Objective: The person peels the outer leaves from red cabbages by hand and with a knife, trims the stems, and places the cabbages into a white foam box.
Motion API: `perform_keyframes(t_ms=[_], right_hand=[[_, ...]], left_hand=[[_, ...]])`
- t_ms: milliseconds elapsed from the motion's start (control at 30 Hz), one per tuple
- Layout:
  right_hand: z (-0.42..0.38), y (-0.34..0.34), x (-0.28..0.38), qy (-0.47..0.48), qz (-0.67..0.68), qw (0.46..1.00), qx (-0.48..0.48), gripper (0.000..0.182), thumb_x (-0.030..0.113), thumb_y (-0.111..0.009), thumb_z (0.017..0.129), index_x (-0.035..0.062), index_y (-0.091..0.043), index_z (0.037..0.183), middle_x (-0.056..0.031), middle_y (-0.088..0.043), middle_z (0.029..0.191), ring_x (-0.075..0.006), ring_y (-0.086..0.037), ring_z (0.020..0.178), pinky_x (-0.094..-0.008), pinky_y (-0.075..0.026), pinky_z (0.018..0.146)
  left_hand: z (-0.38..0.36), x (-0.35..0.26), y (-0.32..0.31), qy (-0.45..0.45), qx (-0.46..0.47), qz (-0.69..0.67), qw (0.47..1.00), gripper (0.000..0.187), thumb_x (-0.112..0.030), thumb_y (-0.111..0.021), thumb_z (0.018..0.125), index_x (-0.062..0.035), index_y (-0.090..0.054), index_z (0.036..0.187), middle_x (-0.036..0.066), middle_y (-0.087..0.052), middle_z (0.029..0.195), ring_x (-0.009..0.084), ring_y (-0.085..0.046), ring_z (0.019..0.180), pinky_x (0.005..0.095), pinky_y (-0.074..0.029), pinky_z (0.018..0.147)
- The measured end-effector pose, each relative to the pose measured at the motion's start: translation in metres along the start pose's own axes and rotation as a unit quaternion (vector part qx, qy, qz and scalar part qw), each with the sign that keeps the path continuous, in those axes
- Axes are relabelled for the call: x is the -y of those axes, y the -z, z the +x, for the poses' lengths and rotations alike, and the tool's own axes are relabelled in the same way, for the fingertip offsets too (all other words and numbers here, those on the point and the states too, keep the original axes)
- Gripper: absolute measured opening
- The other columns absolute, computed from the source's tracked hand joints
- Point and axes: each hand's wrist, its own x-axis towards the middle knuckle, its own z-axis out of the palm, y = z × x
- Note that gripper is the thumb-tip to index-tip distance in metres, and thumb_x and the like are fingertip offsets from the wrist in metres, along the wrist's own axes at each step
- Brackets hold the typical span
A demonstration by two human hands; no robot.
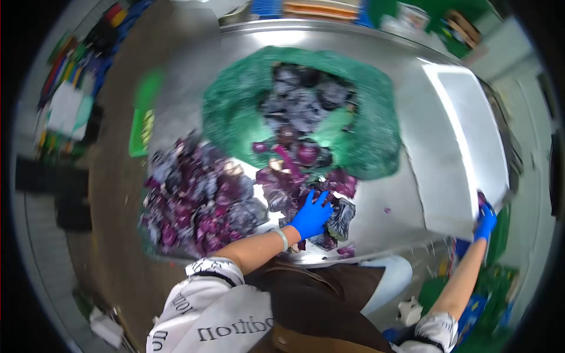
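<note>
My left hand [311, 217], in a blue glove, lies with its fingers spread on loose red cabbage leaves [339, 219] at the near middle of the metal table. Far to the right, my right hand [485, 220], also gloved in blue, is closed around a dark purple piece of cabbage [481, 199]. It is at the near right corner of a white tray-like container [438, 200]. Beyond my left hand, an open green plastic bag [368, 141] holds more dark purple leaves [300, 103]. A round purple piece [307, 152] sits at its mouth.
A big heap of red cabbage leaves [200, 200] covers the table's left side. Behind it stands a bright green crate [139, 130]. The metal table [385, 226] has a raised far edge. Blue and orange crates [321, 10] stand past that edge, and green bins are at the right.
</note>
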Motion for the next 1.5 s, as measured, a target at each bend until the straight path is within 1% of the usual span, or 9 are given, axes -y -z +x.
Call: perform_keyframes(t_ms=[100,200,500,900,1067,1267,1367,1400,1500], right_hand=[[0.018,0.018,-0.02,-0.034,-0.018,0.998,-0.059,0.033,0.01,-0.058,0.086,-0.0045,-0.064,0.115,-0.012,-0.066,0.106,-0.0215,-0.063,0.094,-0.0338,-0.049,0.089],[0.021,0.013,-0.025,-0.04,0.013,0.989,-0.142,0.015,0.019,-0.068,0.083,0.0057,-0.065,0.089,-0.0029,-0.06,0.073,-0.0173,-0.057,0.054,-0.0304,-0.051,0.049],[0.011,-0.001,-0.001,-0.111,0.01,0.993,-0.048,0.03,0.019,-0.058,0.088,0.0023,-0.066,0.111,-0.01,-0.068,0.092,-0.0222,-0.067,0.073,-0.0331,-0.059,0.066],[0.011,0.007,-0.014,0.016,-0.152,0.978,-0.144,0.02,0.014,-0.06,0.082,0.0027,-0.068,0.097,0.0036,-0.05,0.064,-0.0082,-0.04,0.056,-0.0265,-0.036,0.05],[0.003,0.012,-0.028,0.021,0.075,0.984,-0.163,0.023,0.004,-0.059,0.081,0.0012,-0.067,0.102,0.0021,-0.053,0.065,-0.0072,-0.042,0.049,-0.0209,-0.031,0.045],[0.008,0.03,-0.052,0.055,0.015,0.967,-0.249,0.024,0.006,-0.058,0.084,0.0019,-0.067,0.106,-0.0026,-0.064,0.077,-0.0061,-0.044,0.052,-0.0198,-0.035,0.048],[-0.001,0.015,-0.055,0.057,0.054,0.97,-0.231,0.022,0.007,-0.057,0.086,0.0015,-0.066,0.105,-0.0023,-0.061,0.074,-0.0055,-0.043,0.051,-0.0191,-0.034,0.047],[-0.001,0.015,-0.061,0.079,0.06,0.965,-0.243,0.018,0.007,-0.057,0.087,0.002,-0.065,0.102,-0.0021,-0.06,0.072,-0.0054,-0.044,0.05,-0.0195,-0.034,0.045],[-0.018,-0.003,-0.044,0.058,0.058,0.96,-0.268,0.014,0.007,-0.056,0.087,0.0026,-0.063,0.099,-0.0015,-0.058,0.07,-0.0055,-0.044,0.05,-0.0199,-0.034,0.045]], left_hand=[[-0.059,0.035,-0.004,0.034,0.005,-0.015,0.999,0.068,-0.04,-0.071,0.073,-0.0145,-0.051,0.133,0.009,-0.048,0.137,0.0356,-0.026,0.141,0.0651,-0.026,0.103],[-0.115,0.059,-0.002,0.091,0.026,0.008,0.996,0.068,-0.034,-0.071,0.073,-0.0166,-0.049,0.135,0.007,-0.047,0.138,0.0355,-0.023,0.142,0.066,-0.028,0.102],[-0.206,0.098,-0.002,0.176,0.004,0.013,0.984,0.068,-0.027,-0.072,0.07,-0.0181,-0.051,0.134,0.007,-0.046,0.141,0.035,-0.026,0.141,0.0598,-0.02,0.111],[-0.286,0.053,-0.001,0.285,-0.194,-0.088,0.935,0.065,-0.035,-0.068,0.08,-0.0161,-0.047,0.138,0.012,-0.04,0.145,0.0364,-0.037,0.132,0.0521,-0.027,0.107],[-0.217,0.088,0.044,0.234,-0.316,-0.123,0.911,0.054,-0.02,-0.067,0.083,-0.0031,-0.05,0.132,0.019,-0.049,0.136,0.0372,-0.048,0.12,0.0462,-0.037,0.1],[-0.053,0.201,0.048,0.141,-0.365,-0.224,0.893,0.04,-0.008,-0.055,0.086,-0.0041,-0.055,0.126,0.017,-0.059,0.124,0.0345,-0.057,0.113,0.0423,-0.044,0.099],[0.03,0.273,0.046,0.251,-0.393,-0.088,0.88,0.045,-0.011,-0.053,0.085,0.0016,-0.051,0.129,0.024,-0.057,0.124,0.0403,-0.055,0.113,0.0457,-0.043,0.099],[0.049,0.283,0.058,0.278,-0.385,-0.07,0.877,0.055,-0.025,-0.064,0.082,0.0042,-0.051,0.126,0.027,-0.055,0.124,0.0429,-0.054,0.113,0.0477,-0.043,0.097],[0.093,0.275,0.091,0.447,-0.252,-0.146,0.846,0.073,-0.042,-0.074,0.073,0.0043,-0.051,0.125,0.027,-0.055,0.122,0.0434,-0.054,0.111,0.0483,-0.045,0.094]])
